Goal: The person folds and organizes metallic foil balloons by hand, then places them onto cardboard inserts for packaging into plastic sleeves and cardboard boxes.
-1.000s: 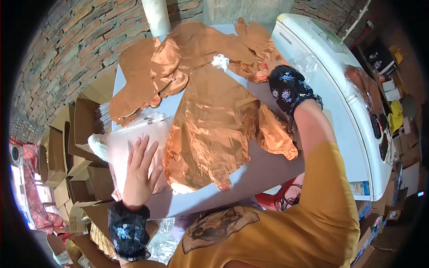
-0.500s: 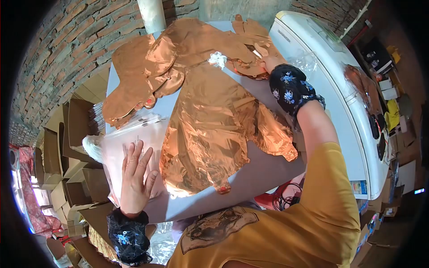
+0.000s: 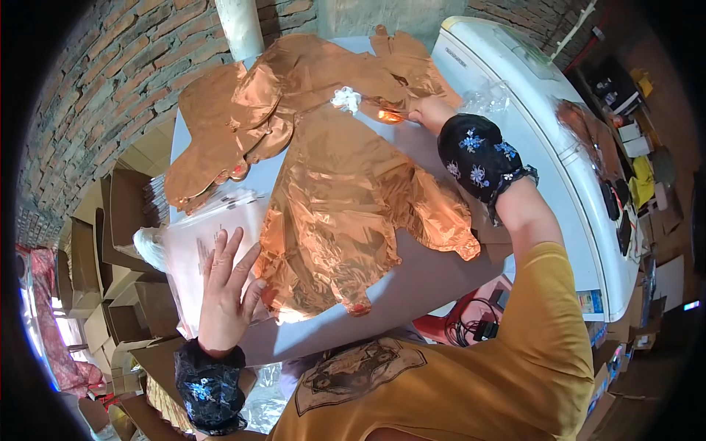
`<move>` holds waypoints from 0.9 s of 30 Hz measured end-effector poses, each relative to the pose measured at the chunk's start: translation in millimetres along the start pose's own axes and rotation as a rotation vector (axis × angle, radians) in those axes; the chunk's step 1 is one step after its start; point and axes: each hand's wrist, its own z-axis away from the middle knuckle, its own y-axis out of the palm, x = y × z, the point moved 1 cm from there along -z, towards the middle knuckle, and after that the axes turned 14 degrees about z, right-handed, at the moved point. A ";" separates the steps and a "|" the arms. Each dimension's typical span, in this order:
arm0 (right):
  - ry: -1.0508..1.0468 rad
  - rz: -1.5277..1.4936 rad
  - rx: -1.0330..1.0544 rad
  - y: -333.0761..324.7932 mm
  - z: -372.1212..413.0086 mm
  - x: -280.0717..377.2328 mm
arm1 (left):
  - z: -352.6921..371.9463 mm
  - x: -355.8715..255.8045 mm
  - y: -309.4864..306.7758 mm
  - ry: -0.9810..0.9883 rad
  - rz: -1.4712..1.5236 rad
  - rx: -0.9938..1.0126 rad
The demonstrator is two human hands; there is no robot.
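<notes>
Spread over the table (image 3: 368,301) are copper-coloured foil balloons (image 3: 331,191), flat and overlapping. My left hand (image 3: 226,298) rests with fingers apart on a stack of clear plastic bags (image 3: 193,246) at the table's left side. Near the top right of the foil, my right hand (image 3: 430,112) has its fingers closed at the edge of a foil piece; what they grip is partly hidden. A small white bundle (image 3: 346,99) lies on the foil to the left of that hand. More foil shapes (image 3: 213,110) lie folded at the upper left.
A white chest-like appliance (image 3: 533,132) stands along the right side, with crumpled clear plastic (image 3: 489,99) on it. Open cardboard boxes (image 3: 136,213) crowd the left. A brick wall (image 3: 125,81) and a white pipe (image 3: 240,28) are behind. Black cables (image 3: 467,320) hang below the table's front edge.
My right hand has moved slightly left, and the foil near it has shifted and folded. The fingers of my left hand are spread wider. The whole view has shifted a little.
</notes>
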 end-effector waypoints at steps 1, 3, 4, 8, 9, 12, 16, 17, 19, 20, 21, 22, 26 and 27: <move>0.060 -0.089 0.046 -6.7 2.2 0.5 | 0.2 0.9 0.3 0.004 -0.004 0.000; 0.082 -0.149 0.025 -6.8 2.4 -3.2 | -0.8 0.8 1.5 0.018 -0.020 0.003; 0.092 -0.179 0.014 -6.8 2.0 -5.6 | -1.1 0.3 2.2 0.024 -0.031 0.005; 0.056 -0.251 0.014 -5.2 1.2 -12.1 | 0.4 -0.8 2.1 0.035 -0.049 0.004; 0.037 -0.353 -0.035 6.2 -0.9 -19.4 | 0.6 -1.2 1.8 0.033 -0.048 0.003; 0.086 -0.631 -0.042 21.6 -5.9 -32.9 | 0.8 -2.0 1.3 0.030 -0.043 0.005; 0.175 -0.996 0.112 26.5 -12.6 -41.6 | 0.8 -4.5 1.9 0.024 -0.025 0.008; 0.176 -0.931 0.084 26.5 -12.5 -43.4 | 0.7 -4.9 2.4 0.022 -0.016 0.009; 0.177 -0.803 0.030 16.0 -6.3 -37.1 | 1.2 -5.5 3.6 0.029 -0.028 0.004; 0.148 -0.485 0.003 7.4 -4.3 -37.0 | 1.8 -5.7 3.9 0.032 -0.034 0.001; 0.118 -0.166 -0.023 -18.0 1.5 -27.8 | 2.6 -5.5 3.9 0.029 -0.036 0.004; 0.218 -0.106 -0.146 -16.7 -5.9 -33.6 | 3.6 -5.1 3.7 0.027 -0.037 0.006; 0.872 -0.560 -0.520 -60.2 -31.8 -49.0 | 5.1 -3.8 4.0 0.009 -0.029 0.011; 0.613 0.172 -0.350 -59.5 -51.9 -74.7 | 5.7 -4.4 4.7 0.004 -0.027 0.014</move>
